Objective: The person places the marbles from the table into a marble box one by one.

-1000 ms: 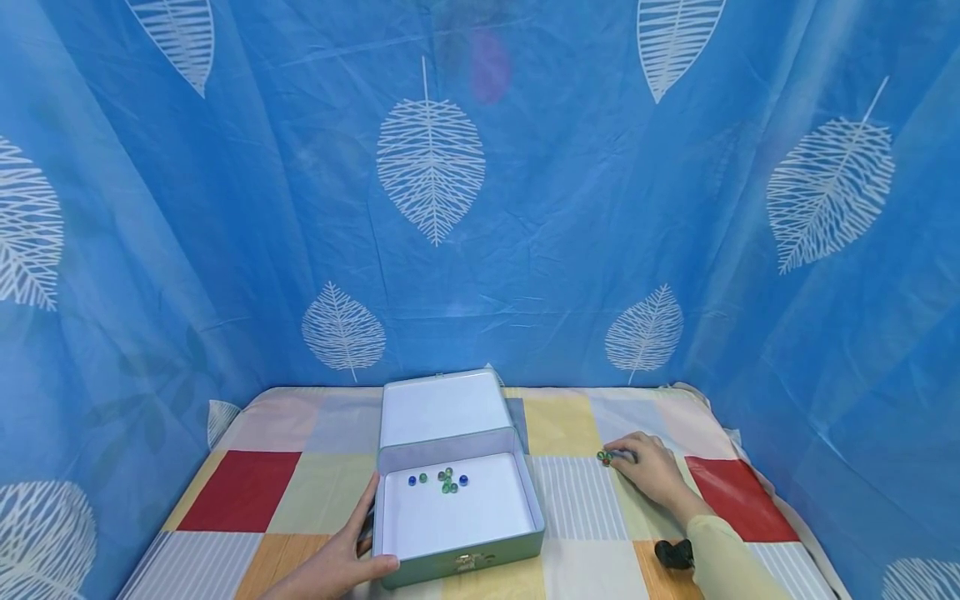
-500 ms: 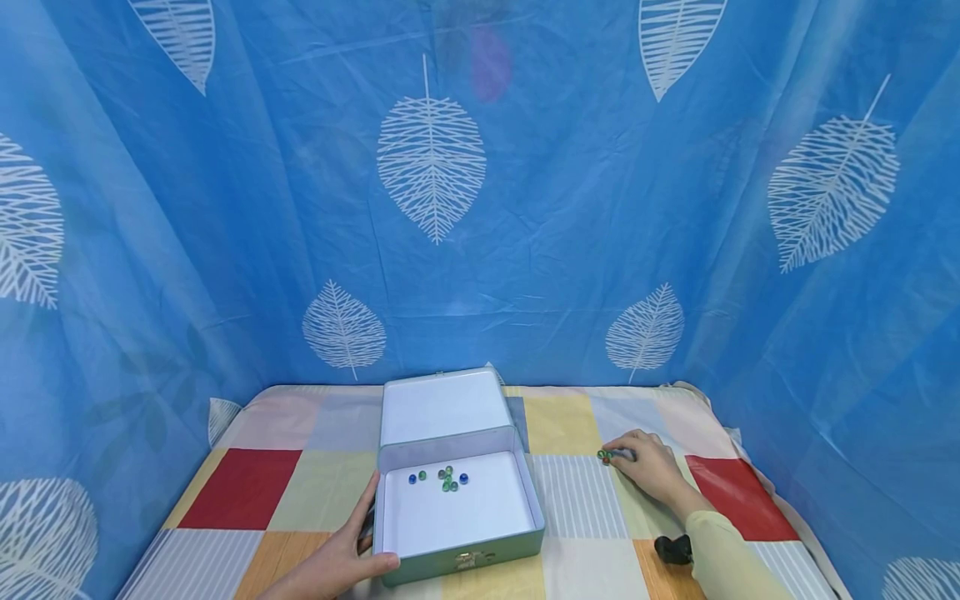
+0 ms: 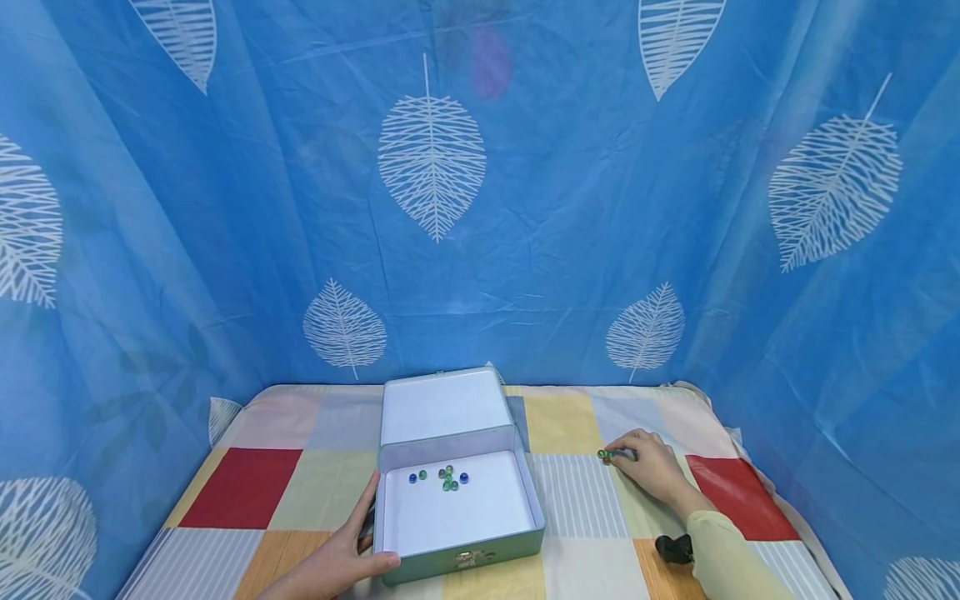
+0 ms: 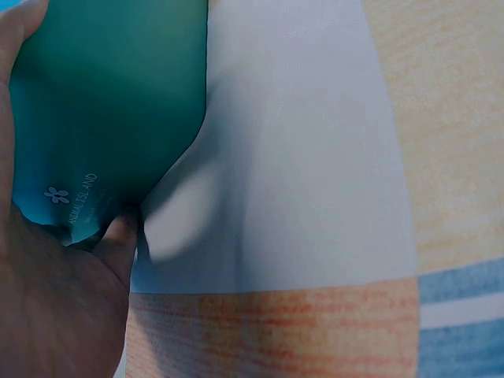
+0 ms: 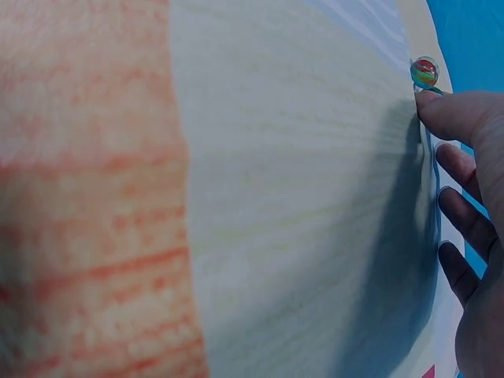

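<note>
The tin box (image 3: 463, 570) is teal outside and white inside, and its lid (image 3: 446, 407) is tipped back. My left hand (image 3: 347, 552) grips its near left corner, thumb at the front and fingers along the side. In the left wrist view, thumb and fingers lie around the teal tin (image 4: 118, 102), which bears small white print. Several glass marbles (image 3: 447, 472), green and blue, lie inside. Right of the box, my right hand (image 3: 651, 468) pinches at a small cluster of green and red marbles (image 3: 603, 455). In the right wrist view one marble (image 5: 424, 72) shows beside the thumb tip.
A patchwork-patterned cloth (image 3: 585, 567) covers the table. Blue curtains (image 3: 540, 250) with white leaf prints enclose the back and both sides. A small black object (image 3: 673, 549) sits by the right sleeve (image 3: 731, 558).
</note>
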The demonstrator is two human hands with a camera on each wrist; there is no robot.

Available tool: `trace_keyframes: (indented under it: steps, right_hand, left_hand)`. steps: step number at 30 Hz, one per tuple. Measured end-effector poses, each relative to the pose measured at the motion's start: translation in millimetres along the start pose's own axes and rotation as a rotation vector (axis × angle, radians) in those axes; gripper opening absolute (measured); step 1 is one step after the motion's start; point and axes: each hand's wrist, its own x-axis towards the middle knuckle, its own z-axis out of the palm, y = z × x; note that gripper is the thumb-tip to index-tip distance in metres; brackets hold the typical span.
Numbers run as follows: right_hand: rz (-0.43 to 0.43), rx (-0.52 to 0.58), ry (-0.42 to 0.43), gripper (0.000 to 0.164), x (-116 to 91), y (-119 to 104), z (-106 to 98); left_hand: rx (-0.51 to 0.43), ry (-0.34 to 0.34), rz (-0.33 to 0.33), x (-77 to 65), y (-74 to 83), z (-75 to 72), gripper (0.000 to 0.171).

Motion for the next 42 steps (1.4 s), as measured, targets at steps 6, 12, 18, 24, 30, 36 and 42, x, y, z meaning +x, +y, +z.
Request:
trace_keyframes:
  steps: [6,12,18,24,30,36,42]
  right_hand:
    - [-0.008,0.001,0.015,0.010,0.5,3.6,-0.2]
    - [-0.020,0.006,0.046,0.008,0.2,5.7,1.6]
    - [-0.021,0.000,0.054,0.007,-0.6,5.1,2.7]
    - [-0.002,0.012,0.051,0.007,0.2,3.8,1.7]
    - [0.021,0.038,0.058,0.010,1.4,1.5,-1.6]
    - [0.025,0.066,0.064,0.012,4.8,-8.3,-6.2]
    - [-0.009,0.095,0.075,0.011,11.2,-28.5,-9.2]
  left_hand:
    - [0.008,0.011,-0.014,-0.1,0.1,0.4,0.105]
    - [0.033,0.025,-0.026,-0.9,0.8,0.9,0.106]
    - [0.030,0.025,-0.024,-1.1,1.7,0.6,0.106]
    - [0.028,0.024,-0.027,-0.6,1.6,0.1,0.106]
    - [0.027,0.022,-0.025,-0.7,1.5,-0.3,0.106]
    - [0.014,0.010,-0.017,-1.1,1.0,-0.8,0.105]
    - [0.002,0.009,-0.021,-1.9,0.7,-1.1,0.104]
